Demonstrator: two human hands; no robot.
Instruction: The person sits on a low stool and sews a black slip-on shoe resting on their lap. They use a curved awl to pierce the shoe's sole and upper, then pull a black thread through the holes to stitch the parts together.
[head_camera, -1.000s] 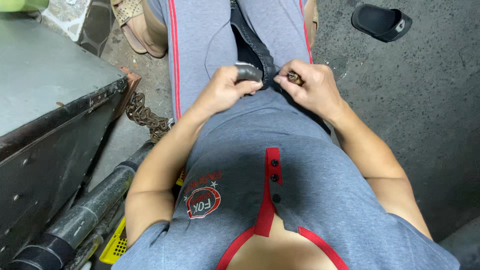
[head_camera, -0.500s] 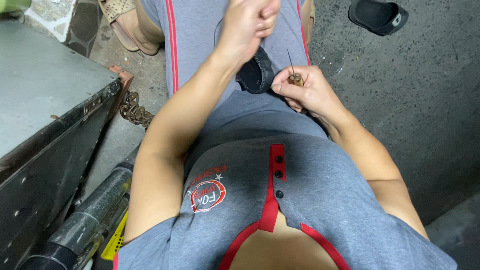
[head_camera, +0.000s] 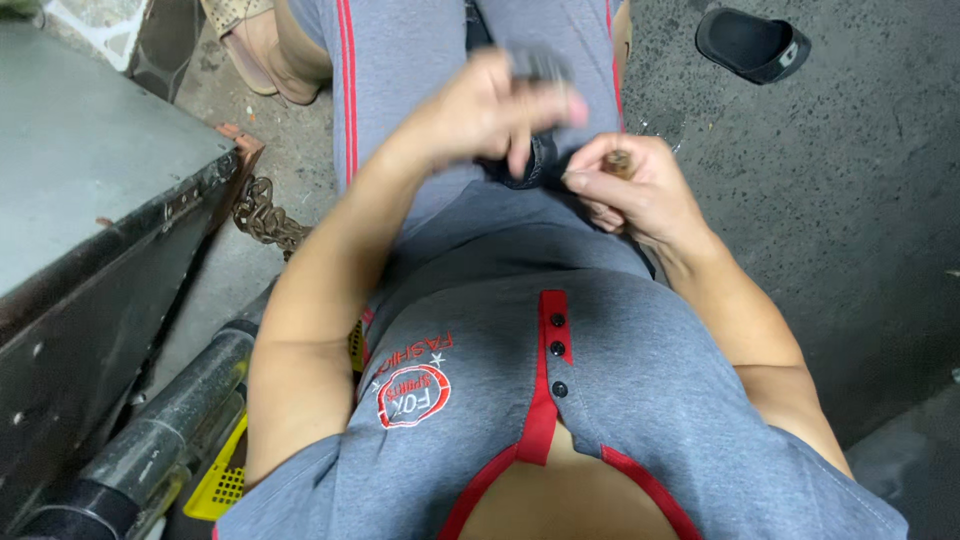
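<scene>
My left hand (head_camera: 495, 110) is raised over my lap, blurred by motion, its fingers closed around a small dark grey metal part (head_camera: 540, 65). My right hand (head_camera: 630, 185) rests on my lap just to the right, pinching a small brown cylindrical piece (head_camera: 620, 163) between thumb and fingers. The two hands are close but apart. I am seated, wearing a grey shirt with red trim (head_camera: 560, 400) and grey trousers with red stripes (head_camera: 400, 60). A dark object (head_camera: 530, 165) lies between my thighs under the hands.
A dark metal box or bench (head_camera: 90, 190) stands at the left. A rusty chain (head_camera: 265, 215) lies beside it. A dark cylinder (head_camera: 170, 420) and a yellow crate (head_camera: 225, 480) are at bottom left. A black sandal (head_camera: 750, 45) lies on the concrete floor, top right.
My left hand lifted off my lap with the dark metal part, rose forward, then came partly back toward the right hand. The right hand stayed nearly still holding the brown piece.
</scene>
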